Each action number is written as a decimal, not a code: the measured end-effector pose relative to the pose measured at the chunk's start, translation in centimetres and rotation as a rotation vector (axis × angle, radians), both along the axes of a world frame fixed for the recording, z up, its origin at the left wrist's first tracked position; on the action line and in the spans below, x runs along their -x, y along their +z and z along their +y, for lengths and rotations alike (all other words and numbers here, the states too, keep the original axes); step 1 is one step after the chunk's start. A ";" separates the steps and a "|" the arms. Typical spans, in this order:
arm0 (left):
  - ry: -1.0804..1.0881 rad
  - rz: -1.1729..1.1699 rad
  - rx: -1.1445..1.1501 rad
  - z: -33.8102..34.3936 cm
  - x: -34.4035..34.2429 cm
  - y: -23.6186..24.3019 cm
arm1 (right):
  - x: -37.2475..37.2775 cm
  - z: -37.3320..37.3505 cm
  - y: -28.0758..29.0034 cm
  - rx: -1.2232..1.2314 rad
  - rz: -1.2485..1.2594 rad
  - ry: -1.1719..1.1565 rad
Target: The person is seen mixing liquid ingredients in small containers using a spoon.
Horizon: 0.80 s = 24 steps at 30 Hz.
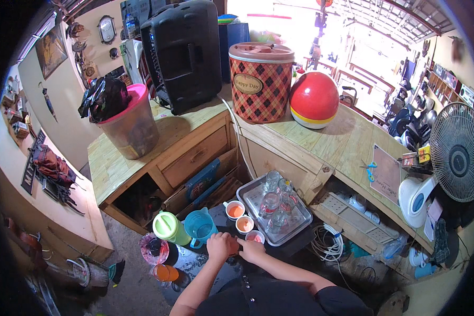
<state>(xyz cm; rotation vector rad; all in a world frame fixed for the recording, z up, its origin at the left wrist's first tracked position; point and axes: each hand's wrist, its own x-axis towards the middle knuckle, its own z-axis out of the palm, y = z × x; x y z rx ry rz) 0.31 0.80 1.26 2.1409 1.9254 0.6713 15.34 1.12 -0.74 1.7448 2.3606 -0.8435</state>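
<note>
Low in the middle, my left hand and my right hand come together over a dark tabletop. Both are closed around a small reddish-orange thing; the fingers hide most of it, so its kind cannot be told. Just beyond them stand a white cup of orange contents, another such cup and a white cup with pinkish-red contents. A blue clear pitcher is beside my left hand, with a lidded light-green pitcher to its left.
A metal tray holds several upturned-looking glass mugs. Near the left table edge sit a clear container of orange liquid and a plastic bag. Behind, the wooden counter carries a speaker, plaid cooler, red ball-shaped container and fan.
</note>
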 end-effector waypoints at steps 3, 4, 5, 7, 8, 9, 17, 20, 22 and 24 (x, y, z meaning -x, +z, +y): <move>0.029 0.223 0.011 -0.7 0.2 -0.2 | 0.1 -0.3 0.7 -0.022 0.057 -0.010; 0.025 0.150 0.049 -0.7 0.3 -1.8 | 0.2 -0.3 0.5 -0.023 0.046 -0.011; 0.026 0.077 0.086 -0.8 0.4 -2.5 | 0.4 -0.3 0.5 -0.024 0.037 -0.007; 0.018 0.027 0.051 -0.5 0.4 -1.8 | 0.3 -0.2 1.1 -0.016 0.034 0.003; 0.010 -0.022 0.015 -0.3 0.4 -1.5 | 0.2 -0.2 1.4 -0.010 0.032 0.015; 0.004 -0.023 0.016 -0.2 0.2 -0.8 | 0.0 -0.2 1.4 -0.009 0.031 0.008; 0.029 -0.003 0.069 -0.2 0.5 -2.0 | 0.3 -0.2 0.8 -0.004 0.030 -0.015; 0.045 0.138 -0.003 0.2 0.4 -1.0 | 0.0 -0.1 0.8 0.016 0.043 -0.030; 0.033 0.228 0.057 -0.2 0.2 -0.8 | 0.0 -0.2 0.8 0.008 0.053 -0.031; 0.024 0.320 0.116 -0.4 0.3 -1.2 | 0.1 -0.3 0.7 -0.002 0.065 -0.028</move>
